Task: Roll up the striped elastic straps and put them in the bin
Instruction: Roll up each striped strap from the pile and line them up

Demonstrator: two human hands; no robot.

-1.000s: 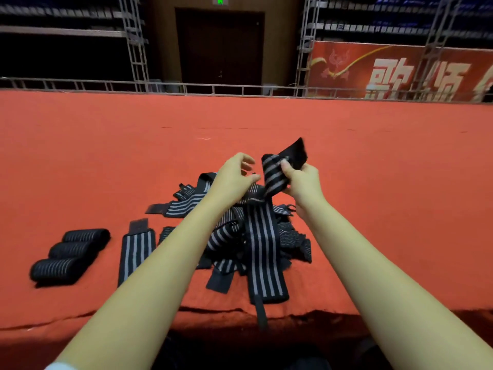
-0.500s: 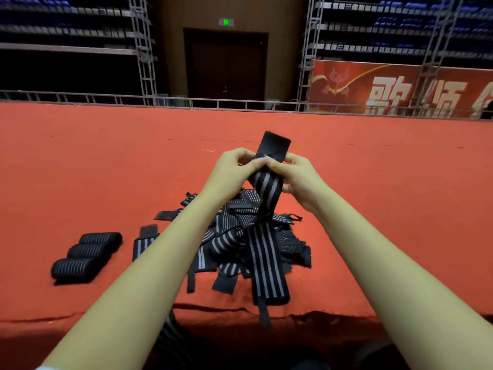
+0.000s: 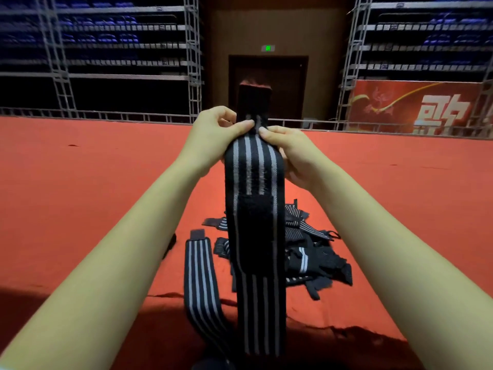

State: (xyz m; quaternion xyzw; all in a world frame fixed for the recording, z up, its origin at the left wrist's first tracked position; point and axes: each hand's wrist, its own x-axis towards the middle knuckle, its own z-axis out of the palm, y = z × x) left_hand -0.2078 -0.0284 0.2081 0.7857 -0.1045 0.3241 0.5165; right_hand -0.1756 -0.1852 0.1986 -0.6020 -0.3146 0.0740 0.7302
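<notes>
Strap: black grey-striped elastic strap (image 3: pixel 253 166) hangs full-length — probably so rolling starts straight.
Fingers (image 3: pixel 244 126): left hand (image 3: pixel 210 140) and right hand (image 3: pixel 293 156) pinch it near the top end.

A left hand (image 3: pixel 213 140) and a right hand (image 3: pixel 293 156), two in all, gripped one striped strap (image 3: pixel 253 182) between them; a second strap (image 3: pixel 200 276) lay singly just to its left, draped over the edge of the one red carpet (image 3: pixel 80 182); behind it, a single tangled pile (image 3: pixel 314 252) held more straps, too knotted to count; at the back stood one dark door (image 3: pixel 288 89), one green sign (image 3: pixel 268 48), one red banner (image 3: pixel 416 108); four truss towers (image 3: pixel 193 62) could be made out.
</notes>
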